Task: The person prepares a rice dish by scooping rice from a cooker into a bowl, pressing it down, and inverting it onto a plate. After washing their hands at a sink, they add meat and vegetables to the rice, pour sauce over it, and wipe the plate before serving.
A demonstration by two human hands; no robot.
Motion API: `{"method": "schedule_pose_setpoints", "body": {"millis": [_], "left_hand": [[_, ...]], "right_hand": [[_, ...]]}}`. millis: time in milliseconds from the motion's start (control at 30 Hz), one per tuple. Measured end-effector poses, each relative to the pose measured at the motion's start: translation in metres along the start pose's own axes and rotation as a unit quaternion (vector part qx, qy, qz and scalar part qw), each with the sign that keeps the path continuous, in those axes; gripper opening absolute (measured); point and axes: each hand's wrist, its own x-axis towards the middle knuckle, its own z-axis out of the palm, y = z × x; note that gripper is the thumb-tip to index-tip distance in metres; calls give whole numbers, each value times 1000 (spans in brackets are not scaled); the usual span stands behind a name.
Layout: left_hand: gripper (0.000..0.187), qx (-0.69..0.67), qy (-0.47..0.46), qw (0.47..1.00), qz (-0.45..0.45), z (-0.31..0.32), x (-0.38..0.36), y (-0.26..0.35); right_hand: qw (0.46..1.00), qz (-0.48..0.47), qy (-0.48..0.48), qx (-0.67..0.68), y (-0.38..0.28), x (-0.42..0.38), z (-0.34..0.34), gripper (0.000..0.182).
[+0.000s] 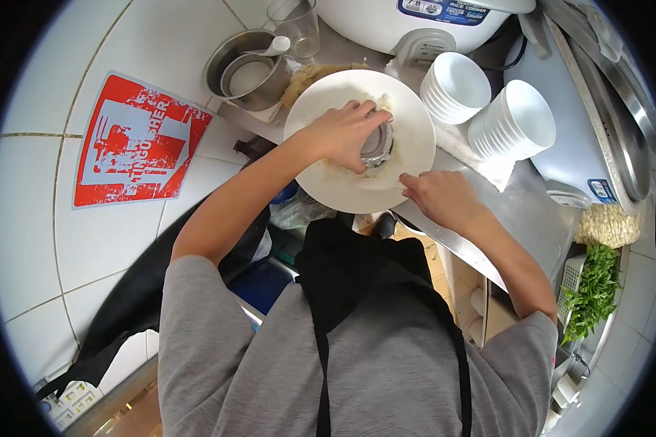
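Note:
Fingers wrapped round a small round metal mould, my left hand is over the middle of a large white plate. The mould sits on the plate, and its contents are hidden. Whitish smears and bits lie on the plate around it. At the plate's lower right rim, my right hand pinches the edge between thumb and fingers.
Behind stands a white rice cooker. Stacked white bowls and a second stack rest on a cloth at right. A metal pot and a clear glass are at back left. Green leaves lie far right.

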Motion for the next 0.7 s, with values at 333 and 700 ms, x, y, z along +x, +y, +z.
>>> {"method": "schedule_pose_setpoints", "body": {"millis": [333,700], "left_hand": [[88,-20,-5,1000,-2,-7,0,-3],[87,-26,-33,999,11,-10,4,-7]], "right_hand": [[998,-22,18,-52,2,7,-1,21],[996,-28,50,-73,-4,3,5,19]]}}
